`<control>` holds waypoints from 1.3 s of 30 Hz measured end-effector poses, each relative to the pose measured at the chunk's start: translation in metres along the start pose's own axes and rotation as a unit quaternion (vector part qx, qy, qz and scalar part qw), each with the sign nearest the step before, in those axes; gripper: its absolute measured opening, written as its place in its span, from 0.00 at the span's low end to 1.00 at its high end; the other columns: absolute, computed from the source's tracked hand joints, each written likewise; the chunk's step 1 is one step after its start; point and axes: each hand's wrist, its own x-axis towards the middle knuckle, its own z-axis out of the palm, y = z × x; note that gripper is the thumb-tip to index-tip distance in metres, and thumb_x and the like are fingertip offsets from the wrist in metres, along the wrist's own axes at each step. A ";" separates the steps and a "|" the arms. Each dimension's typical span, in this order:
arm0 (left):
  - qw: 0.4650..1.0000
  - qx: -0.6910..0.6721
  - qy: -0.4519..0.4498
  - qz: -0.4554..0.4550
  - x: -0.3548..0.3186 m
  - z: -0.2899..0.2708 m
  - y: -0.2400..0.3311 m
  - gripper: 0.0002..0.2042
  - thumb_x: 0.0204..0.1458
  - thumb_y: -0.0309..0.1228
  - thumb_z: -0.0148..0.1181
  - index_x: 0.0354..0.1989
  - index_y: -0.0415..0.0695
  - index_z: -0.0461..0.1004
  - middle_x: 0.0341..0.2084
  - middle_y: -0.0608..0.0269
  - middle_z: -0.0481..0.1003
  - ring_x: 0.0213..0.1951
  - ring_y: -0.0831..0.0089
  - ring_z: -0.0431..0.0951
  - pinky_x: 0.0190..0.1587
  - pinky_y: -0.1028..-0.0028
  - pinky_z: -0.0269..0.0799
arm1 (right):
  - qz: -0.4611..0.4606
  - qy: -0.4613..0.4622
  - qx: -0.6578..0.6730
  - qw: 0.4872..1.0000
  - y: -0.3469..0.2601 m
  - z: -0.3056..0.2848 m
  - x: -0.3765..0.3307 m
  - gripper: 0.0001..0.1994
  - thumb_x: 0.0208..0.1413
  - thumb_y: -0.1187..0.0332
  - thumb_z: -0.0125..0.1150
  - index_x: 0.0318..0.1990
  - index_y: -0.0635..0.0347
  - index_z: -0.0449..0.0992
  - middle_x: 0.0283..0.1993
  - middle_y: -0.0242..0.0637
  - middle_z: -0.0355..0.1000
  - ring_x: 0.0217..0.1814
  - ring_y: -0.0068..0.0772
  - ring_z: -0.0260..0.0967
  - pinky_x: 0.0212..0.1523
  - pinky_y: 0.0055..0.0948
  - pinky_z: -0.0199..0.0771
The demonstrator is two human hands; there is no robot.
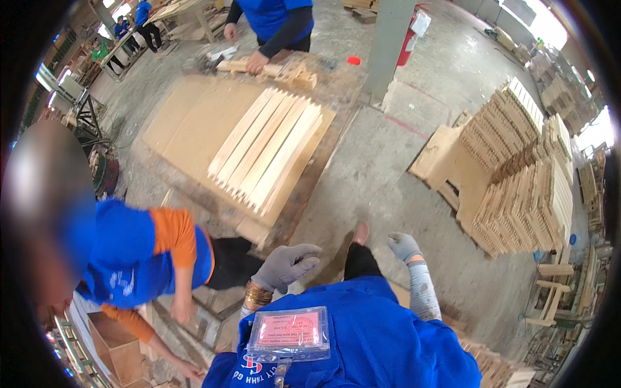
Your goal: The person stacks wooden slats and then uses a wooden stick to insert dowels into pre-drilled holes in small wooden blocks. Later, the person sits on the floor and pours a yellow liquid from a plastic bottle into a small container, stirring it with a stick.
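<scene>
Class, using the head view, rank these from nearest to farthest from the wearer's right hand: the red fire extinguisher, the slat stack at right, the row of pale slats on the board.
From the right hand:
1. Slat stack, to its right.
2. Pale slats, ahead and left.
3. Fire extinguisher, far ahead by the pillar.

Two grey-gloved hands are seen raised over the concrete floor (381,187): the left hand (284,264) with fingers loosely curled and empty, the right hand (403,246) likewise holding nothing. Ahead, pale wooden slats (268,149) are laid side by side on a flat board (187,123). A stack of wooden pieces (517,174) is seen to the right, and a co-worker's hand (257,63) rests on wood blocks beyond
</scene>
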 end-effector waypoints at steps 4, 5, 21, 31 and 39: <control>0.979 0.162 0.108 0.063 0.108 0.000 0.008 0.15 0.48 0.35 0.58 0.43 0.43 0.73 0.26 0.55 0.76 0.29 0.62 0.76 0.33 0.70 0.71 | -0.046 0.046 0.000 0.998 -0.001 -0.068 0.104 0.22 0.50 0.55 0.54 0.46 0.64 0.73 0.41 0.50 0.73 0.45 0.49 0.71 0.46 0.36 0.70; 0.970 0.195 0.131 0.065 0.134 0.001 0.010 0.15 0.48 0.36 0.58 0.43 0.42 0.73 0.28 0.54 0.76 0.30 0.61 0.76 0.33 0.69 0.71 | -0.054 0.036 -0.035 0.997 -0.008 -0.091 0.129 0.22 0.50 0.56 0.54 0.47 0.64 0.73 0.41 0.50 0.73 0.45 0.48 0.71 0.46 0.35 0.70; 0.976 0.136 0.164 0.047 0.513 -0.061 0.131 0.09 0.48 0.36 0.55 0.34 0.48 0.77 0.27 0.54 0.76 0.31 0.56 0.77 0.33 0.64 0.72 | -0.101 -0.124 -0.113 0.981 0.031 -0.259 0.467 0.22 0.53 0.53 0.51 0.45 0.63 0.74 0.43 0.50 0.72 0.47 0.48 0.70 0.48 0.35 0.69; 0.974 0.173 0.119 0.082 0.785 -0.127 0.167 0.13 0.50 0.46 0.52 0.36 0.54 0.76 0.24 0.54 0.75 0.28 0.52 0.75 0.31 0.58 0.69 | -0.018 -0.077 0.050 0.996 0.052 -0.450 0.661 0.20 0.54 0.60 0.53 0.47 0.69 0.72 0.41 0.44 0.75 0.42 0.34 0.72 0.43 0.29 0.70; 0.956 0.107 0.272 -0.039 0.887 -0.155 0.169 0.10 0.47 0.42 0.50 0.27 0.52 0.73 0.22 0.56 0.74 0.28 0.54 0.74 0.30 0.59 0.67 | -0.301 -0.112 -0.005 0.947 -0.092 -0.517 0.921 0.15 0.54 0.64 0.52 0.40 0.70 0.74 0.34 0.41 0.74 0.38 0.25 0.69 0.41 0.26 0.68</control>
